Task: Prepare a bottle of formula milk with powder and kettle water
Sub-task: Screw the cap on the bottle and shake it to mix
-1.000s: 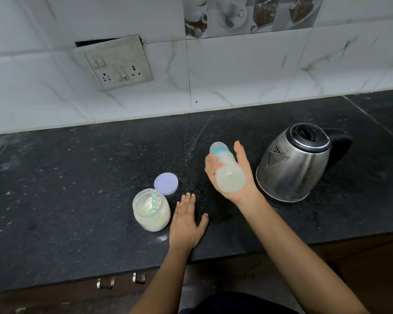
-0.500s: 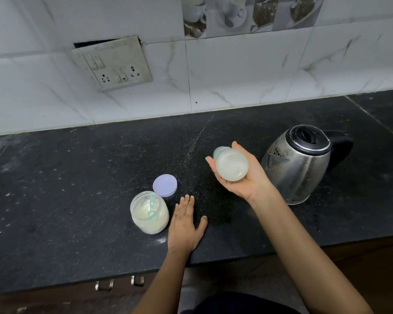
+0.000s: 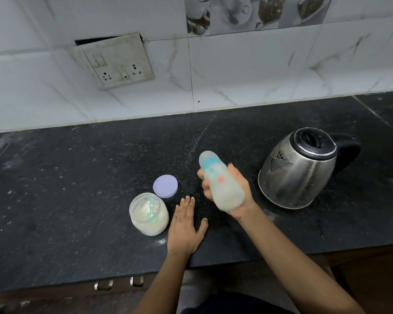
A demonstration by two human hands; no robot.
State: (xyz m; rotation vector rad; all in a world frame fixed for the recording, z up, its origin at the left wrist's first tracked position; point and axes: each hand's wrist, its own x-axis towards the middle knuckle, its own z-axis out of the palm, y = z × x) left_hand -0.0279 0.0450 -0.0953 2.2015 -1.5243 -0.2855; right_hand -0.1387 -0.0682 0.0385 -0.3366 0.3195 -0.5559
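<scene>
1. Progress: the bottle is capped, with a teal collar, and holds a pale, milky fill. Powder and water therefore appear already combined. Its outline is blurred, which suggests shaking to mix, judged a late step of the task.
2. Remaining: mixing probably has to finish and the bottle be set down. The jar stands open with a scoop in the powder, and its lid lies on the counter just behind it, so closing the jar appears outstanding.
3. Right hand: the fingers and thumb curl round the bottle's body from beneath, gripping it. Blur hides how tightly.
4. Left hand: it rests palm down on the counter, fingers straight and pressed together, thumb spread aside. It holds nothing.
5. Positions: the bottle is held off the counter just left of the kettle, apart from it, tilted with its cap toward the wall. The jar and lid stand farther left of the kettle, and the left hand lies between them and the bottle.
</scene>
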